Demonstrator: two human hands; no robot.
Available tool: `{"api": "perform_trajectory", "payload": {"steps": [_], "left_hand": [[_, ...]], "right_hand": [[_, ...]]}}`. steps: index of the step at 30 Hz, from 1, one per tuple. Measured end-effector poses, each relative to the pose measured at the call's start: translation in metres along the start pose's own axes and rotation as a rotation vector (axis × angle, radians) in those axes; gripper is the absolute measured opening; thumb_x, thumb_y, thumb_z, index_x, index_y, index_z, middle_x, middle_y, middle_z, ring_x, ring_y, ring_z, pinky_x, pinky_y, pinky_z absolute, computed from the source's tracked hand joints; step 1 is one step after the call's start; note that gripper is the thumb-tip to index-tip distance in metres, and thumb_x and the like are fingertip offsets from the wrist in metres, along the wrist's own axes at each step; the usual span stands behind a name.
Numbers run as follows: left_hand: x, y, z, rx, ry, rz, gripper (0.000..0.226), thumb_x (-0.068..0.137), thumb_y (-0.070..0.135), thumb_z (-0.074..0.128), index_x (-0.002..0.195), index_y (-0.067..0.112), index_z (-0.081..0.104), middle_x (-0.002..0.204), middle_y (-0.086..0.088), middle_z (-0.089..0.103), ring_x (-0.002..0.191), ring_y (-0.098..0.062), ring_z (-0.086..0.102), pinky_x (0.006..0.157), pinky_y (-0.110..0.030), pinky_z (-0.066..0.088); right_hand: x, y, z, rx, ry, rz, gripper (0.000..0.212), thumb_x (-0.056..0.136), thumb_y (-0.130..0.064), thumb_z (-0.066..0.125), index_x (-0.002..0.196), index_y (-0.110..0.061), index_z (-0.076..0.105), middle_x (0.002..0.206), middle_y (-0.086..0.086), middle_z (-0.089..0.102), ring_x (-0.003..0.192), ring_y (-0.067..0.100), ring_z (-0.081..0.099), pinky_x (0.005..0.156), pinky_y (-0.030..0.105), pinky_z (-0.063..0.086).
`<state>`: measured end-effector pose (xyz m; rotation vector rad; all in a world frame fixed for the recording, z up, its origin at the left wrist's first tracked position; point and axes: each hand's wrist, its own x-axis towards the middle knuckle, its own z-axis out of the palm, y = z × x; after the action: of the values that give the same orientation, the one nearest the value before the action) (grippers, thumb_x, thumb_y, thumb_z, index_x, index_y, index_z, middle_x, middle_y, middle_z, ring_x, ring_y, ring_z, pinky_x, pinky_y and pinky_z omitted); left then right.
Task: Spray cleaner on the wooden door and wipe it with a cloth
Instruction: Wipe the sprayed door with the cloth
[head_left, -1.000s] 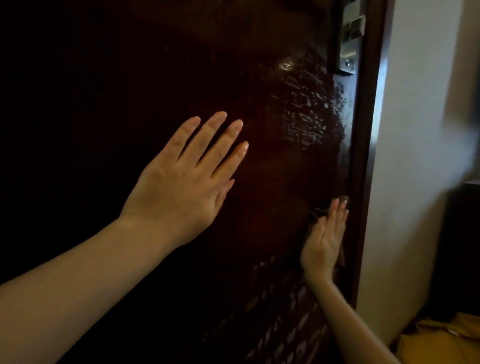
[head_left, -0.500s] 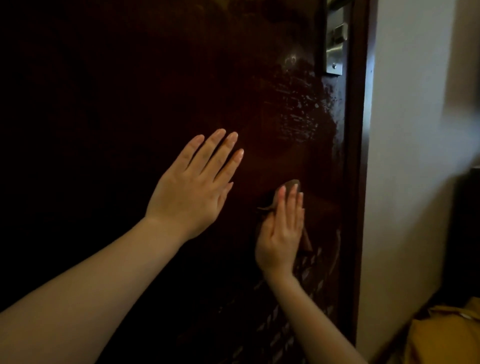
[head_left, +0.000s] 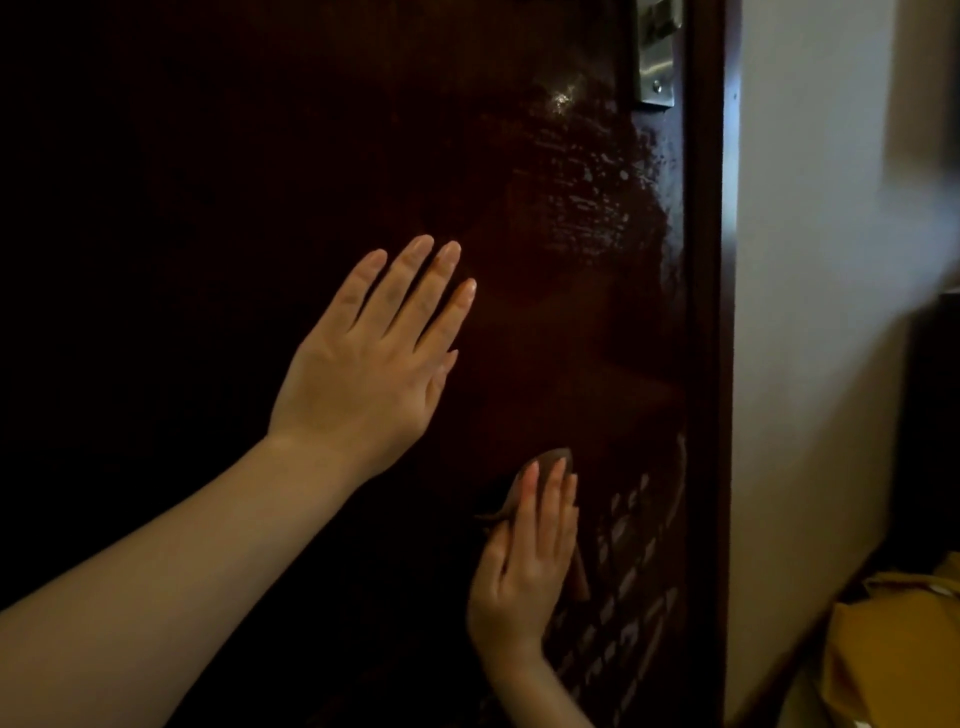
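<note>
Door (head_left: 571, 338) fills my view, wet streaks (head_left: 597, 208) near its right edge. My left hand (head_left: 374, 364) lies flat on it, fingers straight; right hand (head_left: 524, 566), fingers straight too, presses the cloth (head_left: 553, 460) low right.

left hand (head_left: 371, 358) lies flat, palm away, fingers straight and slightly spread toward 1 o'clock, bare forearm extending to 8 o'clock. right hand (head_left: 524, 561), at its 5 o'clock, is flat too, fingers straight and together toward 12 o'clock, forearm extending toward 5 o'clock.
</note>
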<state>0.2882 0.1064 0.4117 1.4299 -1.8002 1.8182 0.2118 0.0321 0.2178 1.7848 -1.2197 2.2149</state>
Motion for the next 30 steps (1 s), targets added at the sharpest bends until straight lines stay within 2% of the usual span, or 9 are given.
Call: {"api": "perform_trajectory", "payload": {"steps": [3,7,9,11,14,17,21,26,30], "left_hand": [[-0.001,0.000,0.001,0.013,0.002,0.009,0.054,0.097,0.033,0.022,0.145,0.008,0.023,0.153,-0.017,0.019,0.143,-0.032,0.014,0.115,-0.045,0.010],[-0.001,0.002,0.003,0.047,0.005,0.006,0.054,0.098,0.034,0.018,0.146,0.009,0.020,0.154,-0.017,0.016,0.143,-0.032,0.012,0.115,-0.045,0.008],[-0.001,0.002,0.003,0.069,0.017,0.009,0.054,0.098,0.034,0.017,0.147,0.009,0.018,0.154,-0.017,0.015,0.143,-0.032,0.011,0.115,-0.045,0.006],[0.000,0.002,0.002,0.068,0.020,0.007,0.055,0.098,0.034,0.016,0.147,0.009,0.019,0.154,-0.018,0.014,0.143,-0.033,0.011,0.114,-0.046,0.006],[0.002,0.005,0.004,0.039,-0.004,0.105,0.053,0.097,0.033,0.022,0.144,0.008,0.030,0.152,-0.019,0.023,0.141,-0.036,0.017,0.114,-0.048,0.011],[0.004,0.008,0.006,0.009,-0.014,0.228,0.052,0.095,0.030,0.024,0.138,0.006,0.040,0.147,-0.020,0.032,0.138,-0.037,0.026,0.112,-0.048,0.019],[0.004,0.024,0.007,-0.054,-0.010,0.143,0.048,0.092,0.022,0.031,0.134,0.004,0.045,0.144,-0.022,0.037,0.136,-0.037,0.031,0.112,-0.045,0.019],[0.000,0.047,0.021,-0.135,-0.019,0.129,0.055,0.089,0.026,0.036,0.140,0.003,0.035,0.149,-0.021,0.027,0.140,-0.036,0.021,0.113,-0.047,0.011],[0.007,0.069,0.035,-0.212,0.005,0.330,0.055,0.086,0.026,0.035,0.136,0.006,0.044,0.145,-0.017,0.035,0.135,-0.031,0.034,0.111,-0.045,0.014]], "right_hand": [[0.027,0.019,-0.005,0.006,0.020,0.096,0.054,0.092,-0.023,0.025,0.145,-0.016,0.015,0.152,0.005,0.018,0.142,0.018,0.010,0.116,0.034,0.008],[0.048,0.029,-0.010,0.110,0.016,0.282,0.051,0.091,-0.038,0.014,0.140,-0.025,0.013,0.151,-0.009,0.008,0.143,0.009,0.003,0.113,0.017,-0.005],[0.042,0.021,-0.009,0.110,0.027,0.378,0.052,0.089,-0.043,0.011,0.139,-0.028,0.010,0.150,-0.012,0.005,0.142,0.006,0.000,0.111,0.014,-0.008],[0.028,0.006,-0.006,0.082,0.024,0.409,0.052,0.090,-0.042,0.012,0.140,-0.026,0.009,0.151,-0.008,0.005,0.143,0.009,-0.001,0.113,0.017,-0.006],[-0.004,-0.023,0.003,0.009,-0.038,0.186,0.054,0.100,-0.037,0.014,0.148,-0.014,0.011,0.156,0.004,0.008,0.143,0.020,0.006,0.115,0.030,0.003],[-0.016,-0.030,0.002,-0.004,-0.124,0.049,0.052,0.100,-0.041,0.009,0.149,-0.025,0.002,0.157,-0.006,-0.006,0.144,0.019,0.001,0.116,0.032,0.001],[0.002,0.002,-0.011,-0.035,-0.178,-0.122,0.051,0.100,-0.041,0.014,0.149,-0.030,0.004,0.157,-0.008,-0.004,0.144,0.018,0.000,0.116,0.030,0.000],[0.043,0.061,-0.017,-0.029,-0.132,-0.105,0.064,0.091,-0.027,0.029,0.148,-0.034,0.003,0.157,-0.010,-0.001,0.144,0.017,0.004,0.116,0.030,0.001],[0.077,0.110,-0.027,-0.015,-0.136,-0.141,0.052,0.098,-0.036,0.020,0.148,-0.036,0.004,0.156,-0.014,0.000,0.144,0.015,0.004,0.116,0.028,0.001]]}}
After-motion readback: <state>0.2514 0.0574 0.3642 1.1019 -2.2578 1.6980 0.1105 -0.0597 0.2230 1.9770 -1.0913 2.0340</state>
